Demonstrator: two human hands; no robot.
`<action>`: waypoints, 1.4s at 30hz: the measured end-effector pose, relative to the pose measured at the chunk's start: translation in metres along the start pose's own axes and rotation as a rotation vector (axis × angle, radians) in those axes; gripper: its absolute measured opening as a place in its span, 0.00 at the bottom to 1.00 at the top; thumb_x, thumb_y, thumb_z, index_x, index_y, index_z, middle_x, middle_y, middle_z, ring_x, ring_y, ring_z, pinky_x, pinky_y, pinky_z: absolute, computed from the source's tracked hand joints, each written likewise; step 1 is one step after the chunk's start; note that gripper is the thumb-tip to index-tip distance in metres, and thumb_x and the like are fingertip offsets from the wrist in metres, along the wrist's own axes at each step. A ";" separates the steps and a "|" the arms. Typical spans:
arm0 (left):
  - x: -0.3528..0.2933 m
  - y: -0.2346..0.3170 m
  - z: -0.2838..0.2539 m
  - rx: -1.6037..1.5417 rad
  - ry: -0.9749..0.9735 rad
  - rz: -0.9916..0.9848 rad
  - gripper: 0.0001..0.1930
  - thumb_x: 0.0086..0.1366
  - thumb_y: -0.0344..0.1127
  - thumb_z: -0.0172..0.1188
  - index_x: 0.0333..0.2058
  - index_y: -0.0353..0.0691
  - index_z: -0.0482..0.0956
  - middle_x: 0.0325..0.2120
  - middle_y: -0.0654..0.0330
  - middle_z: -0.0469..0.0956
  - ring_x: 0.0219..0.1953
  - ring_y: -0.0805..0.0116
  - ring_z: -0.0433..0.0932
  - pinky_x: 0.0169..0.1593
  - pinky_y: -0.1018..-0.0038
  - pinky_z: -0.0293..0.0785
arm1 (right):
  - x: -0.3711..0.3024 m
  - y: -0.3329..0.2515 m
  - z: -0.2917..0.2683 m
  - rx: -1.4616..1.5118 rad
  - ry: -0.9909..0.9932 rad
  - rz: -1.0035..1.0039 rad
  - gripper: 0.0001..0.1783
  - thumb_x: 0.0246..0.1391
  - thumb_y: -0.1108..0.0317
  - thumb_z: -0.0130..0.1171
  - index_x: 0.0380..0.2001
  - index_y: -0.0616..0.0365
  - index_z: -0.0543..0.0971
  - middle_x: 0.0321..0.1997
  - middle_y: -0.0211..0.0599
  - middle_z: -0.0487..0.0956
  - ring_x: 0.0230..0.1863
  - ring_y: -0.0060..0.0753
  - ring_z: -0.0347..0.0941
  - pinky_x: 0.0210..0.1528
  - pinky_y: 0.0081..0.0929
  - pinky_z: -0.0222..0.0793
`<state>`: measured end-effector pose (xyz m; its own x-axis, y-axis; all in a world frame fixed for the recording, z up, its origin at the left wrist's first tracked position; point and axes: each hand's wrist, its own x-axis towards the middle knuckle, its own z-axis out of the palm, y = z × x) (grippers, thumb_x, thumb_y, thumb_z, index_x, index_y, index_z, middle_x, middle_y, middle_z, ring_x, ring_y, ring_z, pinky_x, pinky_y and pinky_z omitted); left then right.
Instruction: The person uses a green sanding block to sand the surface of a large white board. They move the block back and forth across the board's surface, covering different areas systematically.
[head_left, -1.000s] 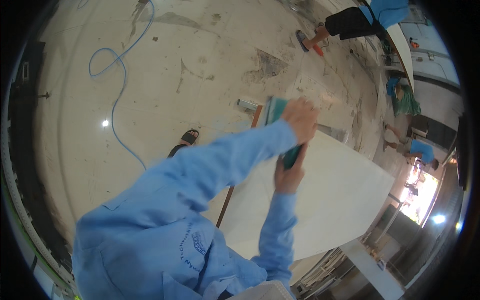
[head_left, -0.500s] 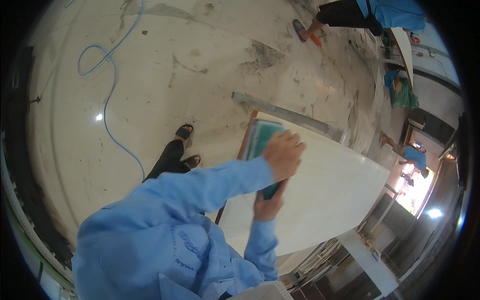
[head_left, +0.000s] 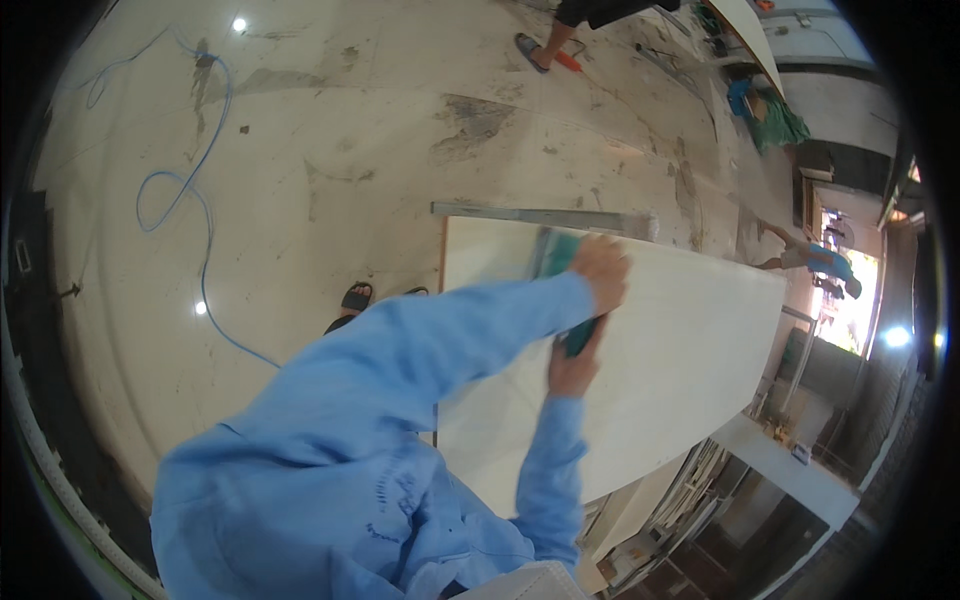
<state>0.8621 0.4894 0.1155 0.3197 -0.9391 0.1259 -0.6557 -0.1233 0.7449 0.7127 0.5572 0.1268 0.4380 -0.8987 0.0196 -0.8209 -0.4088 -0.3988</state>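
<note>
A long green block-shaped tool, like a sanding block, lies across the far part of a large white panel. My left hand is closed over its top, reaching in from the left with the blue sleeve crossing the panel's left edge. Nearer to me, my right hand is wrapped round the tool's near end. Both hands are slightly smeared by motion. The tool's underside, against the panel, is hidden, and my fingers cover much of its middle.
A grey metal bar runs along the panel's far edge. Blue hose loops over the stained floor at left. Feet in dark sandals stand left of the panel. Two other people are farther off. A pale bench is at right.
Both hands have moved the green tool rightward, away from the panel's left edge. The view has shifted too, and the far person shows less of the body at the top.
</note>
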 end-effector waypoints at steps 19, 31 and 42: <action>0.210 0.051 0.084 0.031 -0.153 0.096 0.13 0.62 0.45 0.55 0.34 0.46 0.84 0.35 0.53 0.84 0.44 0.48 0.81 0.48 0.55 0.76 | 0.178 0.100 -0.030 -0.043 0.135 0.111 0.54 0.49 0.72 0.62 0.76 0.41 0.47 0.31 0.56 0.82 0.33 0.62 0.79 0.34 0.54 0.74; -0.013 -0.004 0.000 0.010 -0.101 0.281 0.05 0.58 0.35 0.59 0.31 0.42 0.77 0.33 0.55 0.73 0.38 0.50 0.74 0.41 0.56 0.73 | -0.034 0.001 0.012 0.286 -0.010 0.150 0.49 0.51 0.73 0.61 0.75 0.50 0.53 0.40 0.57 0.81 0.36 0.66 0.78 0.36 0.50 0.75; 0.062 -0.023 0.004 -0.082 -0.072 0.227 0.04 0.56 0.36 0.59 0.30 0.44 0.79 0.32 0.57 0.77 0.37 0.50 0.76 0.40 0.58 0.74 | 0.038 -0.014 0.018 0.178 0.010 0.249 0.53 0.47 0.75 0.61 0.76 0.38 0.53 0.40 0.49 0.78 0.34 0.56 0.78 0.32 0.48 0.75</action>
<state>0.8944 0.4330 0.1034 0.1192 -0.9606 0.2512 -0.6466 0.1169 0.7538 0.7476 0.5318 0.1164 0.2265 -0.9698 -0.0901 -0.8252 -0.1419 -0.5467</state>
